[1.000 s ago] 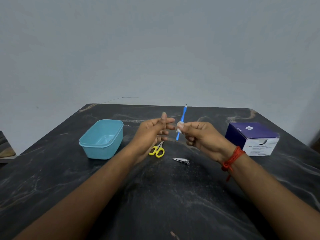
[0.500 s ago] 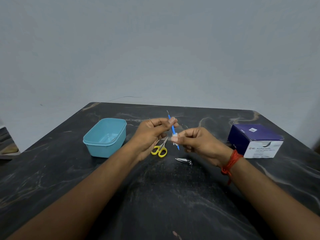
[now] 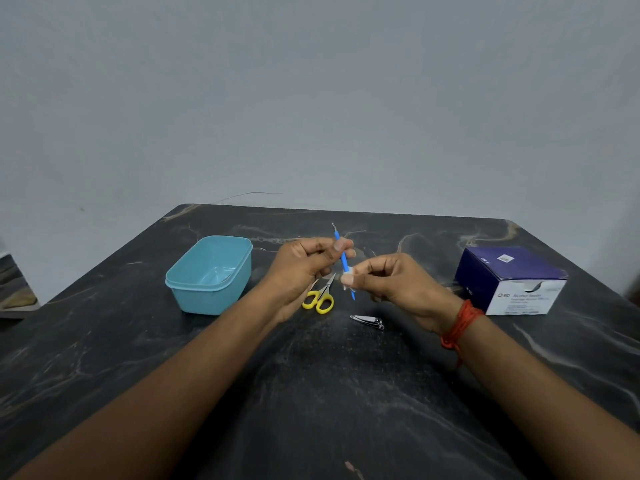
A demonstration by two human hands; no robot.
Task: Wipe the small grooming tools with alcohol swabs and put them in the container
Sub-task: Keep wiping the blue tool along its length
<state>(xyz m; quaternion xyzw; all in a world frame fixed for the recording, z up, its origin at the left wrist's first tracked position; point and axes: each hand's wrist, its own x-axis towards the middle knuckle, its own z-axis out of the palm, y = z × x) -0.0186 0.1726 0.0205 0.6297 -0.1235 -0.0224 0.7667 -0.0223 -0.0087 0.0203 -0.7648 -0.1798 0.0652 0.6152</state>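
A thin blue grooming tool (image 3: 343, 259) with a metal tip is held nearly upright above the table. My left hand (image 3: 304, 268) pinches its upper part. My right hand (image 3: 391, 282) pinches a small white alcohol swab (image 3: 347, 276) wrapped round the tool's lower part. Yellow-handled scissors (image 3: 320, 297) lie on the table under my hands. A metal nail clipper (image 3: 367, 321) lies just to their right. The light blue container (image 3: 211, 273) stands open at the left with nothing visible inside.
A purple and white box of alcohol swabs (image 3: 512, 280) stands at the right on the dark marble table (image 3: 311, 393). A red thread is tied round my right wrist (image 3: 459, 327). A grey wall rises behind the table's far edge.
One second ago only my right hand held the tool with the swab. My left hand has since taken the upper part, and the tool tilted left and came lower.
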